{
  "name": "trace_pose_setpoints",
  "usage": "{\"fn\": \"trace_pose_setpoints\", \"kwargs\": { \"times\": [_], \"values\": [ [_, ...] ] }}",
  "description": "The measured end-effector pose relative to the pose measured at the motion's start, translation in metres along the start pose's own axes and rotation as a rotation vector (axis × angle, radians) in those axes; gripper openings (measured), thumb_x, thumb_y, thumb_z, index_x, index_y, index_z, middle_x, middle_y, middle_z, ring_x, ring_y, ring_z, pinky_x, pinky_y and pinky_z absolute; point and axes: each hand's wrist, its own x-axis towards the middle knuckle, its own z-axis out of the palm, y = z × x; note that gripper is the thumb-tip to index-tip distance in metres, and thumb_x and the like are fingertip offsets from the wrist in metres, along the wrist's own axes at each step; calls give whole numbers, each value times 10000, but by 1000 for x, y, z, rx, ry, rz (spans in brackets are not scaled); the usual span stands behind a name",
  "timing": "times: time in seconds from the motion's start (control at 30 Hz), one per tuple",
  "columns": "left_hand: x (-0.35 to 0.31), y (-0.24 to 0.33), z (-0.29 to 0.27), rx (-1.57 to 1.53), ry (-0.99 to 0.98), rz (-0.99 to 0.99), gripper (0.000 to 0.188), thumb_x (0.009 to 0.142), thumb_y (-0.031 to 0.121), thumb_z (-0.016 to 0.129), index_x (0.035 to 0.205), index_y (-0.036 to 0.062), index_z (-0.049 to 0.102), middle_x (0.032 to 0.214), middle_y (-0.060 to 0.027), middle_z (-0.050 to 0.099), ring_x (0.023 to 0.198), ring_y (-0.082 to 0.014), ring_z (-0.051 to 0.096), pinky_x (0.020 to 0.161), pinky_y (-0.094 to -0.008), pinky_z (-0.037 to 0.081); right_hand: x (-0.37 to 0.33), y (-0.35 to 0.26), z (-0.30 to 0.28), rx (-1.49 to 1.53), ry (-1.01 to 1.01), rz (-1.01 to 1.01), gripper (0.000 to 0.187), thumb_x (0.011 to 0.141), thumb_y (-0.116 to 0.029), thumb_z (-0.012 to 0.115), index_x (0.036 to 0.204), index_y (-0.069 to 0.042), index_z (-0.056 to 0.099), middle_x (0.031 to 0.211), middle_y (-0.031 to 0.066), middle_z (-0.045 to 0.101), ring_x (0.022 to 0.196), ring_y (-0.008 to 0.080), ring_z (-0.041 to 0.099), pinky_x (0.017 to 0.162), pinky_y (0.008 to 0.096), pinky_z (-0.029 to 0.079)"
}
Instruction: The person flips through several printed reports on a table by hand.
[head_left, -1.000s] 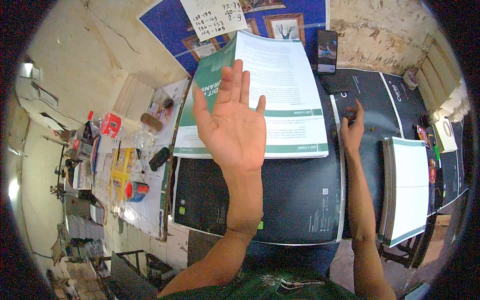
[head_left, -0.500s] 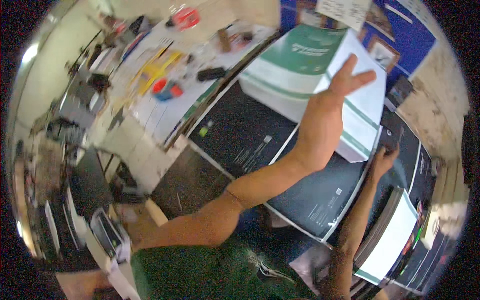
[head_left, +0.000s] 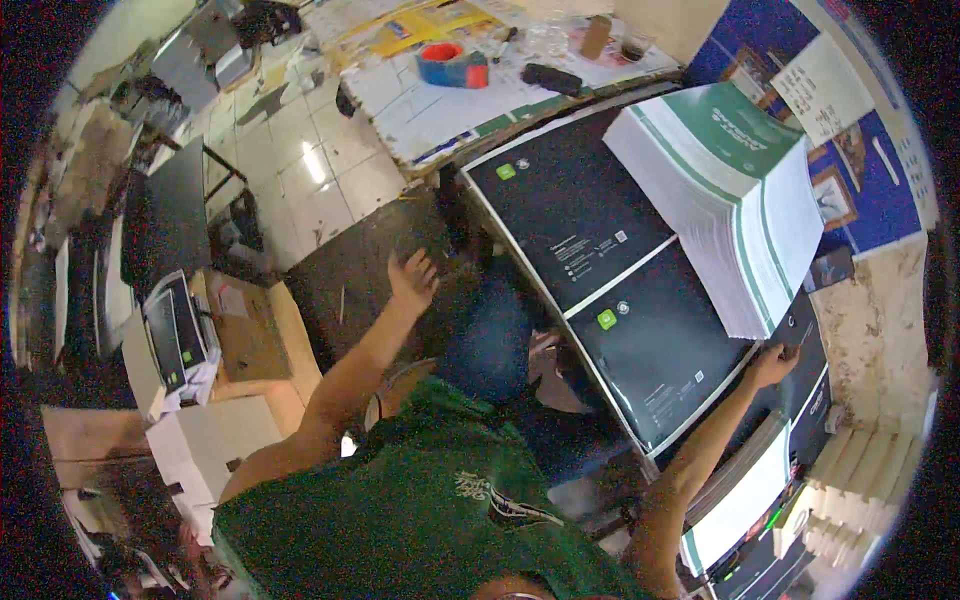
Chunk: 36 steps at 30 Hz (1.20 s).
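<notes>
My left hand (head_left: 413,280) hangs in the air to the left of the work table, over a dark floor mat. Its fingers are slightly bent and apart, with nothing in them. On the table, a tall fanned stack of white and green printed sheets (head_left: 700,195) leans on large black printed sheets (head_left: 655,345). My right hand (head_left: 772,362) is at the near right corner of that stack, low over the black sheets. Its fingers are curled together, and what lies between them is hidden. A second pile of white printed sheets (head_left: 740,500) lies beside my right forearm.
Behind stands a white-topped table (head_left: 400,125) with a blue and red tape dispenser (head_left: 452,68) and a black pouch (head_left: 551,79). Cardboard boxes (head_left: 250,330) are at my left. A stained wall (head_left: 880,320) and a blue board (head_left: 880,190) border the right side.
My left hand has swung from in front of the tall stack down and left, off the table. The right hand stays near the stack's corner, its fingers now more curled. The view has turned.
</notes>
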Motion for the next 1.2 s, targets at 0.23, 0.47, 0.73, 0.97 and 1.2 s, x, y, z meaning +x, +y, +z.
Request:
{"fn": "trace_pose_setpoints", "kwargs": {
  "times": [0.23, 0.47, 0.73, 0.97, 1.2],
  "values": [
    [112, -11, 37, 203, -494, 102, 991, 861, 833, 202, 1555, 127, 219, 1615, -126, 170, 1475, -323, 154, 1187, -527, 69, 7, 9, -8, -240, 3, 37, 453, 832, -170, 604, 1218, 66, 582, 1146, 204, 647, 997, 307, 628, 914, 409, 489],
    [75, -52, 83, 306, -437, 224, 949, 905, 781, 239, 1532, 69, 267, 1582, -130, 254, 1416, -326, 299, 1176, -469, 215, 15, 18, -16, -226, 54, -22, 440, 824, -163, 601, 1183, 91, 592, 1145, 219, 643, 1012, 319, 625, 925, 418, 484],
    [49, -43, 14, 1, -349, -73, 906, 876, 775, 320, 1194, -18, 620, 1515, -143, 387, 1380, -305, 354, 1150, -454, 248, 9, 25, -3, -258, 19, -6, 495, 844, -219, 599, 1228, 90, 552, 1071, 202, 643, 949, 316, 622, 895, 420, 481],
    [23, -28, 5, -239, -512, -226, 780, 836, 801, 357, 800, 75, 642, 1468, -203, 438, 1412, -341, 248, 1164, -525, 124, 0, 16, -2, -46, 25, -6, 408, 880, -160, 596, 1205, 85, 568, 1091, 182, 641, 933, 297, 623, 884, 421, 490],
    [25, -44, 21, 419, -418, -134, 670, 936, 652, 407, 1138, 53, 629, 1508, -162, 399, 1386, -304, 348, 1159, -380, 210, 5, 2, -9, -333, 76, 74, 434, 839, -167, 636, 1198, 73, 589, 1100, 188, 666, 974, 278, 630, 882, 378, 485]
  ]
}}
